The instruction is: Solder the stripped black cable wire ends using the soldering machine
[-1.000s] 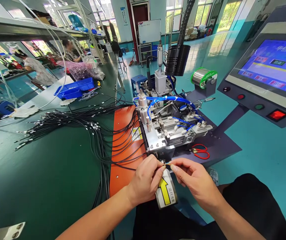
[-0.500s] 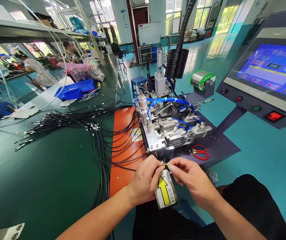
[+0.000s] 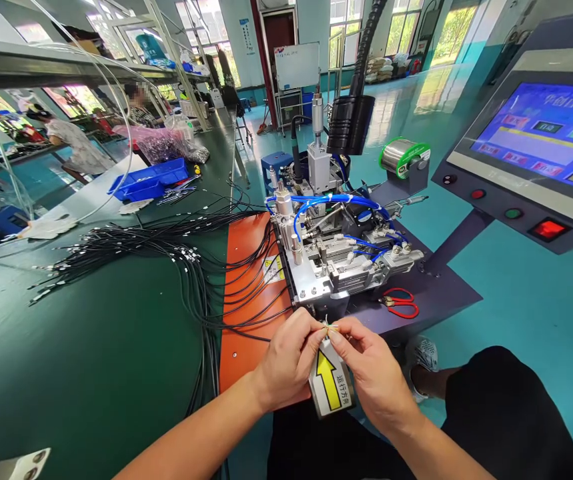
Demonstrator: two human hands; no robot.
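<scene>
Wires (image 3: pixel 332 327) pinched in left hand (image 3: pixel 287 355), right hand (image 3: pixel 372 368) pinching too, closer than before

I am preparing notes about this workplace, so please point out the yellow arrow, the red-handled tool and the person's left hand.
Yellow arrow (image 3: pixel 329 385): head view, on its shaft.
Red-handled tool (image 3: pixel 401 305): head view, on its red handles.
Left hand (image 3: pixel 287 358): head view, on its back.

Daylight fills the room from the far windows (image 3: pixel 405 39), partly burnt out to white, glaring on the glossy teal floor (image 3: pixel 433 93) and sheening the green tabletop (image 3: pixel 6 320). Lettering on the touchscreen (image 3: pixel 541 143) looks soft; edges stretch wide.
</scene>
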